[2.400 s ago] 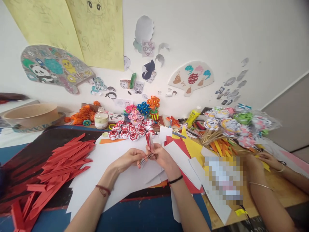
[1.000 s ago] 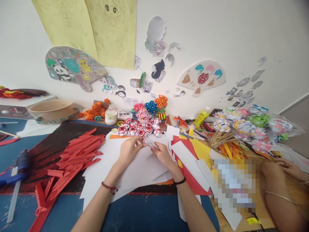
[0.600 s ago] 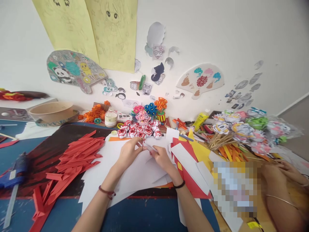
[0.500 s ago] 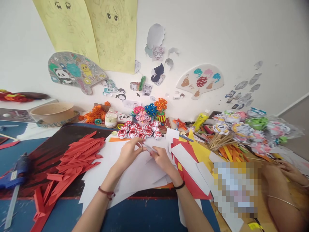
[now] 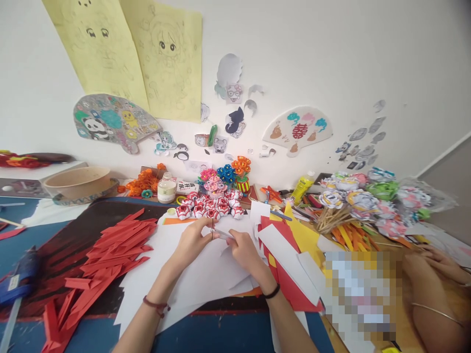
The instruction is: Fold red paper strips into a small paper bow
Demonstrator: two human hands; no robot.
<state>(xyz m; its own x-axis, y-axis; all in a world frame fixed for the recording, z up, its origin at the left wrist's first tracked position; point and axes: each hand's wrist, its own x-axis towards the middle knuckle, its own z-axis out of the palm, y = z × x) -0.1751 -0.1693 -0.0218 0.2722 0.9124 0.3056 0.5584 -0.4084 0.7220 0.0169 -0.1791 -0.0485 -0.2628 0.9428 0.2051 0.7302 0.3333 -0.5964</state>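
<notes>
My left hand (image 5: 192, 243) is raised over the white paper sheets (image 5: 176, 289), its thumb and forefinger curved around a thin dark edge or strip (image 5: 212, 226) that I cannot make out fully. My right hand (image 5: 243, 247) pinches a small piece of white paper (image 5: 222, 234) between thumb and fingers. This piece reaches toward the left fingertips, and the hands almost meet. Right behind them stand several red-and-white paper flowers (image 5: 212, 206). A heap of folded red paper strips (image 5: 114, 250) lies to the left of my left hand.
A blue glue gun (image 5: 18, 277) lies at the left edge, with a beige bowl (image 5: 77, 180) behind it. Red paper (image 5: 290, 279) and yellow paper (image 5: 300, 234) lie to the right. Paper flowers on sticks (image 5: 362, 201) stand beyond. Another person's arm (image 5: 429, 289) rests at far right.
The camera view has tilted slightly upward and shifted to the right. Both hands stay close together with the small paper; their hold looks much the same.
</notes>
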